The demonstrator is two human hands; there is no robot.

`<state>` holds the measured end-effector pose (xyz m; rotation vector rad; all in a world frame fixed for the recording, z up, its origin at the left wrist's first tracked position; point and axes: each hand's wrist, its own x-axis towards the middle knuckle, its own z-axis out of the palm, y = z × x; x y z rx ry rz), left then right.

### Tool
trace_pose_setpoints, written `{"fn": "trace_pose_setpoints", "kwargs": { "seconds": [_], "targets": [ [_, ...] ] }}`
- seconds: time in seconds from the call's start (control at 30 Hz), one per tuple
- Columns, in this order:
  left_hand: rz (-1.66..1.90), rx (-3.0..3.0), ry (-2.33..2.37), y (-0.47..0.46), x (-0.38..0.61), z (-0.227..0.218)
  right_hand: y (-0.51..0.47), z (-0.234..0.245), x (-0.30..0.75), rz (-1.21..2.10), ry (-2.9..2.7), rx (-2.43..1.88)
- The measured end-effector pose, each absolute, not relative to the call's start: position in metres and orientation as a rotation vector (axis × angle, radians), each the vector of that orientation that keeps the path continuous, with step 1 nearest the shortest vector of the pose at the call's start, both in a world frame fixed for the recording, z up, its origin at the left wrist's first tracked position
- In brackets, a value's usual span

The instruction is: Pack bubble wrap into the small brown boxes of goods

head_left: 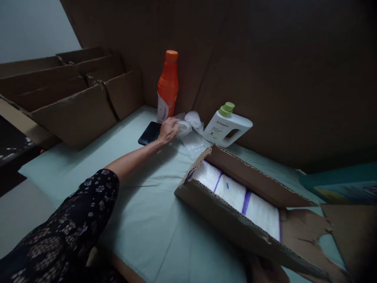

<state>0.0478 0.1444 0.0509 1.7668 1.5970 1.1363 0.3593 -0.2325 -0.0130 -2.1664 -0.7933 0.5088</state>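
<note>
My left hand reaches far across the table, its fingers closed on a crumpled piece of clear bubble wrap. Beside that hand lies a dark phone. At the front right sits an opened cardboard box with torn flaps, holding white packs with purple stripes. My right hand shows only in part at the bottom edge, against the box's near wall. Its fingers are hidden.
An orange bottle and a white bottle with a green cap stand at the back against a tall cardboard wall. Open empty cartons fill the left. A pale green cloth covers the table. A teal box lies at right.
</note>
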Motion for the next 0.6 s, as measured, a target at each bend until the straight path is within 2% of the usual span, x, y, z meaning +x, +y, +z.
{"fn": "trace_pose_setpoints", "kwargs": {
  "seconds": [0.2, 0.43, 0.6],
  "targets": [
    [1.296, 1.403, 1.453, 0.128, 0.014, 0.065, -0.225, -0.006, 0.358, 0.523, -0.848, -2.113],
    [1.251, 1.291, 1.198, 0.123, 0.047, 0.102, -0.220, -0.003, 0.353, 0.565, -0.799, -2.103],
    [0.875, 1.752, 0.858, 0.123, 0.072, 0.115, -0.220, -0.009, 0.365, 0.603, -0.768, -2.159]
  ]
}}
